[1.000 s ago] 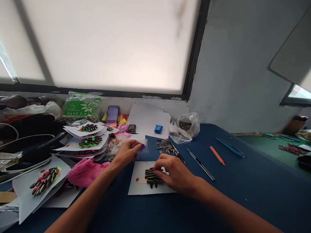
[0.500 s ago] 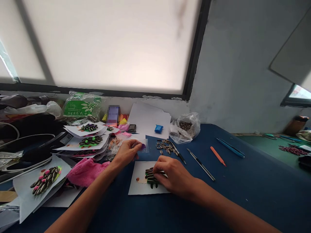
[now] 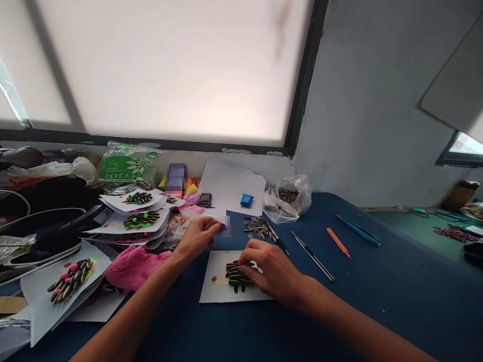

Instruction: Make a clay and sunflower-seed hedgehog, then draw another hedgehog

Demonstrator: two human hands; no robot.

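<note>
A: What lies nearest, and how does it handle?

B: A white card [image 3: 219,296], flat on the blue table [image 3: 362,322] in front of the person. It is probably light and thin, best taken by its edges. The dark striped seeds [image 3: 233,269] on it appear set in a green base [image 3: 231,282], likely soft; the seeds themselves look hard and smooth, and rough pressure could dislodge them.

A: And the right hand [image 3: 267,264]?

B: It arches over the card's right part, fingers bent, thumb and fingertips brought close together at the seeds. Whether the tips meet, or pinch any small piece, cannot be told.

A: The left hand [image 3: 198,235]?

B: Beyond the card's upper left corner, raised, thumb and curled fingers pinching a clear packet [image 3: 227,230] with purple material [image 3: 222,228] inside. The packet is probably light, limp and rather slippery, so its edge offers the surest hold.

A: What lies farther off?

B: Loose seeds [image 3: 259,229] beside a dark pen [image 3: 282,246]; then a plastic bag [image 3: 269,210] of seeds, next to white paper sheets [image 3: 226,181] bearing a blue packet [image 3: 246,200].
</note>
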